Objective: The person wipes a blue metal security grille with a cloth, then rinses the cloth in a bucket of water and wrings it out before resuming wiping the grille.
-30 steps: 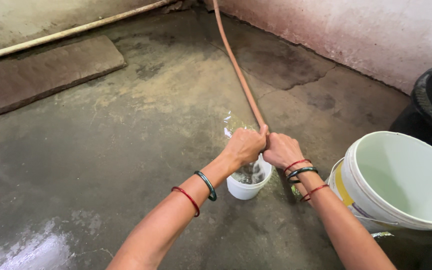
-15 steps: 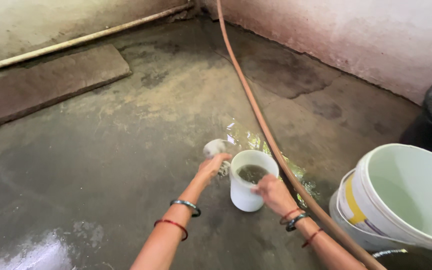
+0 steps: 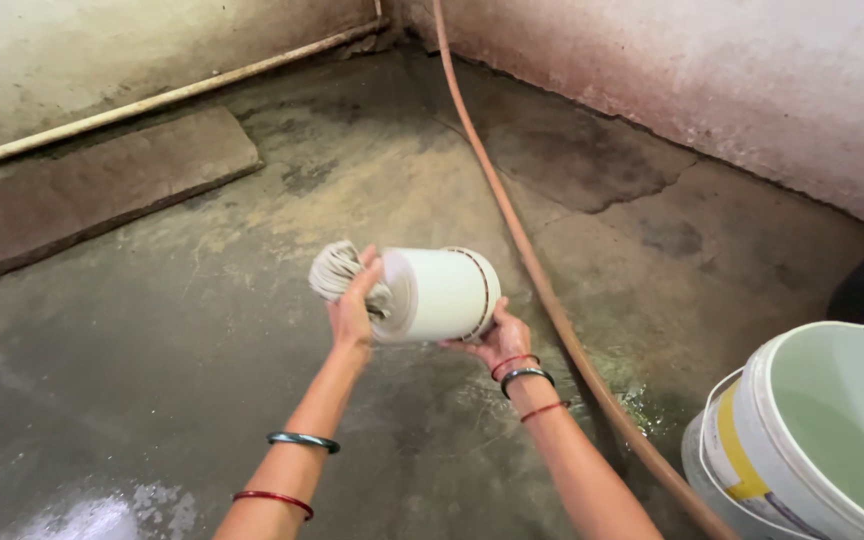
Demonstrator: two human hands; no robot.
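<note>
Big bucket (image 3: 822,440) (edge-cropped), scrubber (image 3: 337,270) blurred

The small white container (image 3: 440,295) between the fingers (image 3: 364,275) looked like smooth, matt plastic; the pale scrubber (image 3: 337,270) pressed under the left fingertips seemed stringy and fibrous. Beyond the fingers the concrete floor (image 3: 252,230) was rough, stained and wet-glossy in patches. The orange hose (image 3: 512,235) just right of the fingers looked like dull rubber, the big bucket (image 3: 822,430) like smooth plastic.

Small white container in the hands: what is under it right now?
Under the small white container, held on its side off the ground, lies wet concrete floor. The right hand cups its rim end from below; the left hand presses a scrubber to its base. Its inside faces away, unseen.
</note>
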